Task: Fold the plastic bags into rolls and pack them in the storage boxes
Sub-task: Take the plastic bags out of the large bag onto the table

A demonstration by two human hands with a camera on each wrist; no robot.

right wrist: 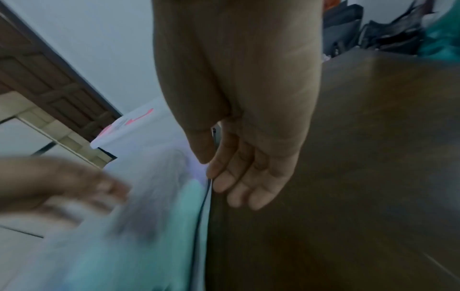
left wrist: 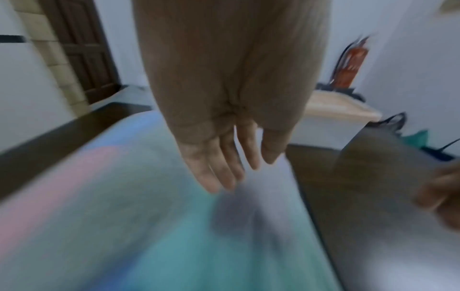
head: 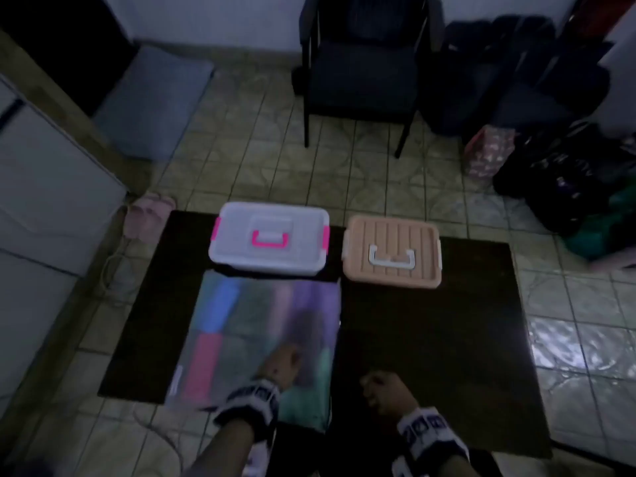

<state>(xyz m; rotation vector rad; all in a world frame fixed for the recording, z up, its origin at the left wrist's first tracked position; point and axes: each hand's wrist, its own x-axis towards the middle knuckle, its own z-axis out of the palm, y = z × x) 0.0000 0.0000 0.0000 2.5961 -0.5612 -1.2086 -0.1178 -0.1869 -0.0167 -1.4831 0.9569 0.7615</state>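
Head view: glossy, perhaps translucent plastic bag [head: 265, 325].

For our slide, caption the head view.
Both hands hover by plastic bags; two storage boxes closed.

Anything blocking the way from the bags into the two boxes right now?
Yes: both lids are on. The clear box with pink latches and the peach box sit shut at the far side of the table, just beyond the flat plastic bags. Nothing else lies between.

No legible text anywhere.
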